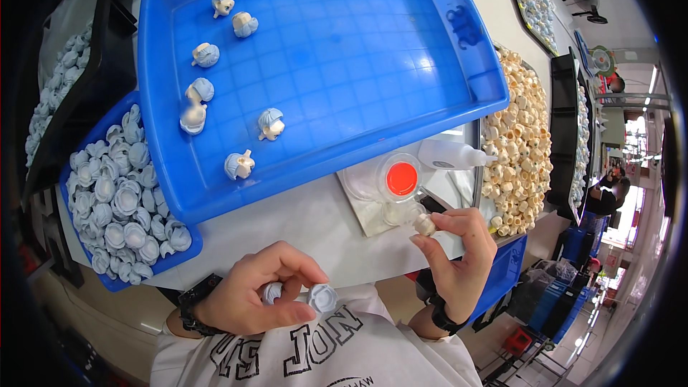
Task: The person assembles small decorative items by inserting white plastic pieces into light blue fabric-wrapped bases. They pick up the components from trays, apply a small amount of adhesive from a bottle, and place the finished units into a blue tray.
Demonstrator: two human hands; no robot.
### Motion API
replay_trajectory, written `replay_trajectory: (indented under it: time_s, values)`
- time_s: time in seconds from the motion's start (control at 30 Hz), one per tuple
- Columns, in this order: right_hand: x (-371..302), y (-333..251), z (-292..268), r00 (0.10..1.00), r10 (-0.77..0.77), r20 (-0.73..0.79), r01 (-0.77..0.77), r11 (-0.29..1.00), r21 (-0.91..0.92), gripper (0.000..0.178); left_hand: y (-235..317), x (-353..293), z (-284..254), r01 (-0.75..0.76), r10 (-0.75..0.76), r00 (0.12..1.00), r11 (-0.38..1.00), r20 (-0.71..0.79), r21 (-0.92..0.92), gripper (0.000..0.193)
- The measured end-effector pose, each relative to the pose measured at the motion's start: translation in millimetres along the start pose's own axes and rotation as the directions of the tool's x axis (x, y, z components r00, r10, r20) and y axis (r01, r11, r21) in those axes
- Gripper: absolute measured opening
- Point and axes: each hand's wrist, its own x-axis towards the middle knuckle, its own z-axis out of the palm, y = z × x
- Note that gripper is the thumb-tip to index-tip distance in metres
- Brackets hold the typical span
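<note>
Between the thumb and index finger of my left hand point(247, 290) is a pale blue hollow hair piece point(322, 298), its open side facing up. A second pale blue piece point(271, 292) is tucked in the curled fingers of the same hand. My right hand point(462, 261) pinches a small cream doll head point(424, 225) by thumb and index finger. That head is right by a small clear cup point(401, 213), and I cannot tell whether they touch. Beside the cup stands a round clear container with a red-orange disc point(401, 179).
A large blue tray point(330, 154) holds several assembled heads with blue hair. Blue hair pieces point(125, 201) fill a bin at left; cream heads point(519, 150) are heaped at right. A white squeeze bottle point(451, 154) lies by the tray. A person point(609, 193) is in the background.
</note>
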Motion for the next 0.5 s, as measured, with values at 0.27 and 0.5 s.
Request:
replay_trajectory:
  time_s: [0.27, 0.5]
  values:
    - [-9.2, -7.7, 9.8, 0.990, 0.064, -0.129, -0.043, 0.986, 0.160, 0.031, -1.0, 2.0, 1.6, -0.002, -0.001, 0.998, 0.999, -0.067, -0.036, 0.034]
    - [-6.8, -22.8, 8.5, 0.976, -0.216, 0.030, 0.160, 0.802, 0.575, 0.039, 2.0, 1.2, 2.0, 0.006, -0.006, 0.997, 1.000, -0.078, -0.003, 0.033]
